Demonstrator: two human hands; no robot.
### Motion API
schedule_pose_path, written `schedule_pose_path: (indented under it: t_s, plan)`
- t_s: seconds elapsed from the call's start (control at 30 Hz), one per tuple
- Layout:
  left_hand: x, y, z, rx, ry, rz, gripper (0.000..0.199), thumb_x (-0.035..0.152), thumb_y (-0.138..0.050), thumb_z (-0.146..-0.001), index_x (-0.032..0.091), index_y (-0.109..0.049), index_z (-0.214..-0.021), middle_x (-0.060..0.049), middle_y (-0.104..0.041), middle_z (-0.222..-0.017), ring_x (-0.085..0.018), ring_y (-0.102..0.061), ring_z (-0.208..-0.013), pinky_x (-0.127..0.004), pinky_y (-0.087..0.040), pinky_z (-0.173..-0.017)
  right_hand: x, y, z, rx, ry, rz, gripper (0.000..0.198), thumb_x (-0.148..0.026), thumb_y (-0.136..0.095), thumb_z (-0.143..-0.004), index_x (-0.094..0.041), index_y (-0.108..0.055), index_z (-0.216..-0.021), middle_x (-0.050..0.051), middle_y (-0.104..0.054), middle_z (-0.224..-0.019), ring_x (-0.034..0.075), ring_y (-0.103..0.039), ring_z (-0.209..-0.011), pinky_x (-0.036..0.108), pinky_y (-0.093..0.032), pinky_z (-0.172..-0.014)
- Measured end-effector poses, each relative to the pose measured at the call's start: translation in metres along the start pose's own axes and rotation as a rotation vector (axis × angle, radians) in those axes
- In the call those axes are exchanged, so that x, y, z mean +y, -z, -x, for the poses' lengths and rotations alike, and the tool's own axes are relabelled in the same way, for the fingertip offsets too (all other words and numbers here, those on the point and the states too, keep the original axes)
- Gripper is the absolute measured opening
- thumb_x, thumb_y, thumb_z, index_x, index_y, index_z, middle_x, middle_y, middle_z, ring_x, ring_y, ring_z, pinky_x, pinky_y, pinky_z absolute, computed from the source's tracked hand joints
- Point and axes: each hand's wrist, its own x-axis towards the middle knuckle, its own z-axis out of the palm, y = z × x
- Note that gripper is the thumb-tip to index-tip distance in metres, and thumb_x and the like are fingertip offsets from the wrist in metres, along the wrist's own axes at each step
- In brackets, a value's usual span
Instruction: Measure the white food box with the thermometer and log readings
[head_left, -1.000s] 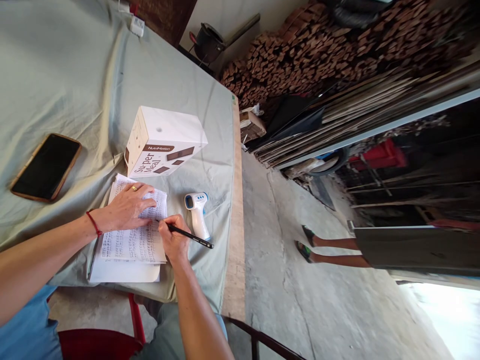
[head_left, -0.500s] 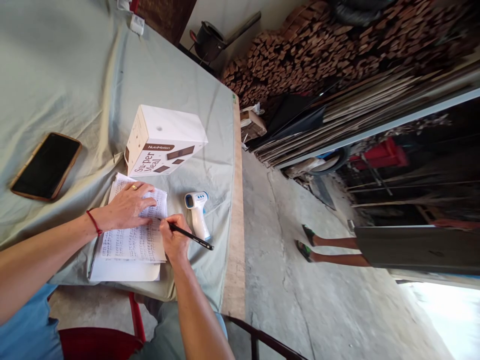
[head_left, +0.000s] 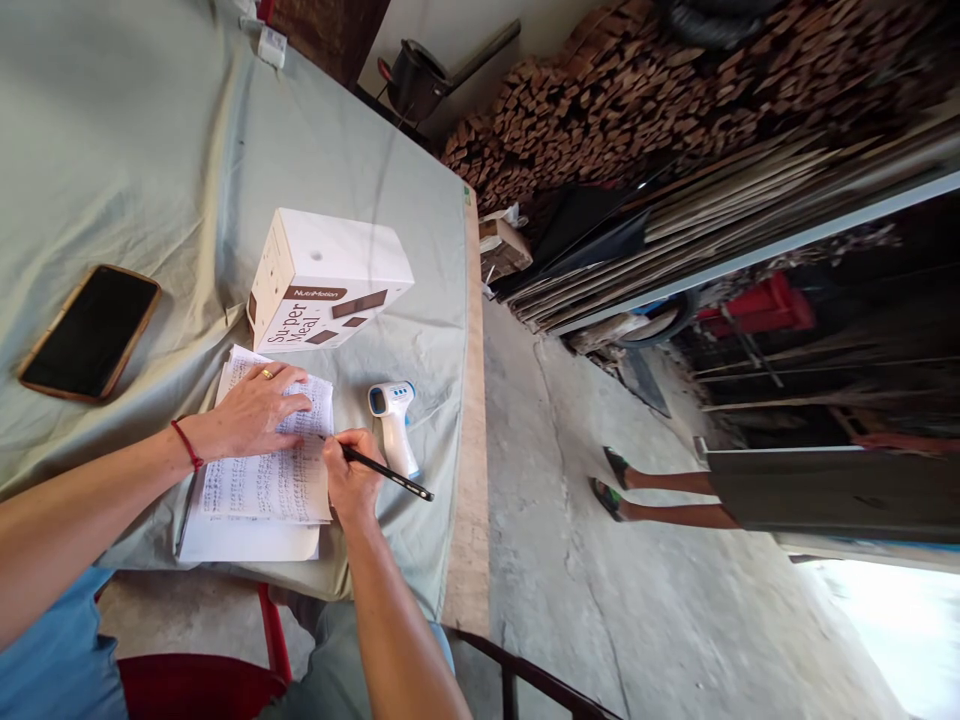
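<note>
Lining the white top sheet (head_left: 251,495) are dense handwritten rows (head_left: 281,478).

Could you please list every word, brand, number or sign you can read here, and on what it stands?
"NutriMotion": brown band on the white box.
"Su·per Meal": same box, same face.
Too small to read: writing on the paper sheet; marks on the black pen, small white block and green tag.

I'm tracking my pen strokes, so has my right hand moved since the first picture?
Yes, your right hand shifted slightly rightward in view, judged against the white box.
</note>
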Motion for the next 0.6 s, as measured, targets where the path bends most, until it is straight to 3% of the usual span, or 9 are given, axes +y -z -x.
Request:
schedule_pose_path:
  t_s: [0.6]
  plan:
    - [0.0004, 0.0007, -0.0005, -0.014, 0.015, 0.008, 0.029, 0.038, -0.076, -0.086, 0.021, -0.072, -0.109, -0.012, -0.057, -0.136, -0.031, -0.057, -0.121, -0.049, -0.043, -0.108, -0.0025, 0.0014, -0.0018, -0.024, 0.003, 0.032, 0.018, -0.035, -0.053, -0.081, -0.025, -0.050, -0.067, -0.005, -0.053, -0.056, 0.015, -0.050, -0.054, 0.028, -0.043, -0.054]
